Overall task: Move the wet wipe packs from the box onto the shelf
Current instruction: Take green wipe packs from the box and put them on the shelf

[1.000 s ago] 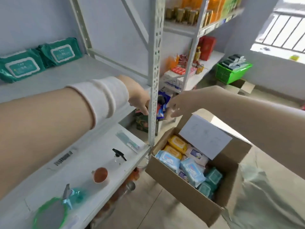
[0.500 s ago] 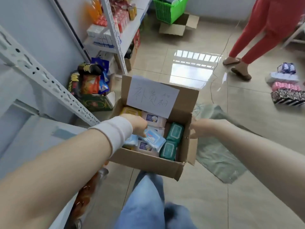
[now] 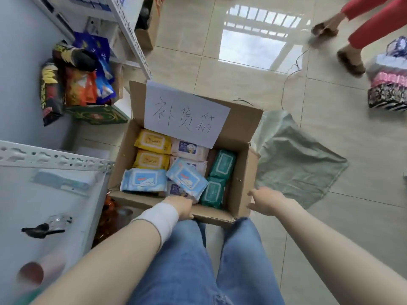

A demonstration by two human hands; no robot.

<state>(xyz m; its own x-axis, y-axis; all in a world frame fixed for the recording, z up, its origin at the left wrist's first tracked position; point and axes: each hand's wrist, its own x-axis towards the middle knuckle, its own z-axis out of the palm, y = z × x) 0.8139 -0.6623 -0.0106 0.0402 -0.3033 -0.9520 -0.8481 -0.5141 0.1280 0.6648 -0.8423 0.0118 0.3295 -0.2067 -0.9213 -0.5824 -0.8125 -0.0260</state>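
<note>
Filling the left of the view, the white metal shelf (image 3: 33,201) shows no wet wipe packs on the part in sight, though most of it is out of frame. Beside it on the floor, the open brown cardboard box (image 3: 240,172) with a handwritten paper label looks close to full, so most of the job seems left. Inside lie yellow, pink, dark green and light blue wet wipe packs (image 3: 143,180). One tilted light blue pack (image 3: 187,178) meets the left hand (image 3: 184,208), whose fingers are hidden; grip unclear. The right hand (image 3: 266,200) rests half-open at the box's near corner, holding nothing.
</note>
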